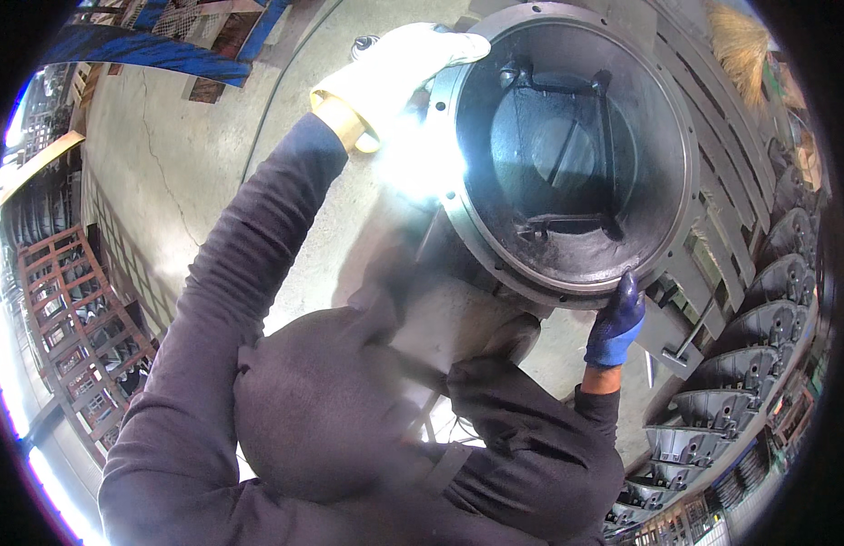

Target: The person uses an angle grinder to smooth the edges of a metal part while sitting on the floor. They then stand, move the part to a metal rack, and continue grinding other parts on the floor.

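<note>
A large round cast-metal housing [567, 155], dark inside with a flanged, bolt-holed rim, fills the upper right centre, its open face toward me. Raised ribs and a dark inner recess show within it. My left hand [399, 73], in a pale glove with a yellowish cuff, grips the upper left of the rim; one finger lies over the flange and the others are partly lost in glare. A very bright white light [422, 168] flares beside the rim below that glove. At the lower right, my right hand [617, 318], in a blue glove with dark fingertips, closes on the rim.
Slatted pallet boards [713, 136] lie right of the housing. Beyond them a curved row of grey metal castings [713, 405] runs along the right. A straw broom [742, 50] is at upper right. On the left are a rusty metal rack [80, 318] and a blue beam [149, 55].
</note>
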Tool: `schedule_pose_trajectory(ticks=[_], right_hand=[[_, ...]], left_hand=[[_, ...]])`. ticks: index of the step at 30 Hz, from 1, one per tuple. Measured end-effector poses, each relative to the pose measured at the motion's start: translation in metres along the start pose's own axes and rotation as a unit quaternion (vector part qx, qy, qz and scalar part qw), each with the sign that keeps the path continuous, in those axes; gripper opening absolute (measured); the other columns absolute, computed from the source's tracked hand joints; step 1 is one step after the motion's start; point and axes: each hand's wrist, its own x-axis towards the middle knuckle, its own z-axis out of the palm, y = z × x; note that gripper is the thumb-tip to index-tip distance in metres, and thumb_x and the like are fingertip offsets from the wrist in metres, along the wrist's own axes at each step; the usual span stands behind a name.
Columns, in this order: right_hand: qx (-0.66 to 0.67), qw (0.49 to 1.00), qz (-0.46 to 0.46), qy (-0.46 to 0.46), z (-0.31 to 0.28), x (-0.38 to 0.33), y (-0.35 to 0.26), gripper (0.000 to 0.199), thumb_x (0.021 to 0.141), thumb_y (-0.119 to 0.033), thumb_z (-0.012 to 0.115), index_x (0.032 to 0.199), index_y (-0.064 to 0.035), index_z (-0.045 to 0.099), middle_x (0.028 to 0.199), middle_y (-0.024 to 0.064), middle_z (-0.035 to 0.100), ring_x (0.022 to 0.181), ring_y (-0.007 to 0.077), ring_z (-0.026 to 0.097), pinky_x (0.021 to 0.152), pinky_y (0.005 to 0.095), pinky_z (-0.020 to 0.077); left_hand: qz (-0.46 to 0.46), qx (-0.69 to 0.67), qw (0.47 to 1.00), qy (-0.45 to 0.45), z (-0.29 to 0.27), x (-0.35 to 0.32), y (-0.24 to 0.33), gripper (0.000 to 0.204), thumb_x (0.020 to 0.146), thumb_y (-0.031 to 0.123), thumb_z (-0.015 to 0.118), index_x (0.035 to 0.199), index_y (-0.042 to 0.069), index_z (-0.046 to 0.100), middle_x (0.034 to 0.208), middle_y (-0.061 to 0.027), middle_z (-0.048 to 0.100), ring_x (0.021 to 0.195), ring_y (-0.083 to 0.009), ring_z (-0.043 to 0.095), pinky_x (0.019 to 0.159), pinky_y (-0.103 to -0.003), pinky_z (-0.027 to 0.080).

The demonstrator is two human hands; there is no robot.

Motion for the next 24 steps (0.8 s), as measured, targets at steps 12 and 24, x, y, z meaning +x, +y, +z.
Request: schedule_pose_trajectory(ticks=[12,24], right_hand=[[0.032,0.986,-0.112,-0.119,-0.034,0.126,0.019,0.048,0.11,-0.028,0.053,0.144,0.0063,0.058,0.142,0.018,0.065,0.131,0.0238,0.06,0.113,0.0369,0.0456],[-0.454,0.874,-0.17,0.029,-0.094,-0.095,0.073,0.04,0.101,-0.005,0.063,0.139,-0.015,0.065,0.132,0.0177,0.066,0.122,0.0336,0.064,0.102,0.0413,0.0532]], left_hand=[[-0.278,-0.292,0.915,-0.01,0.016,-0.087,0.041,0.037,0.106,0.029,0.062,0.134,0.005,0.066,0.122,-0.0107,0.073,0.105,-0.0183,0.071,0.091,-0.03,0.057],[-0.415,-0.501,0.759,-0.013,0.031,-0.104,0.101,0.036,0.104,0.036,0.066,0.12,0.004,0.068,0.084,-0.0093,0.076,0.064,-0.0163,0.072,0.06,-0.023,0.057]])
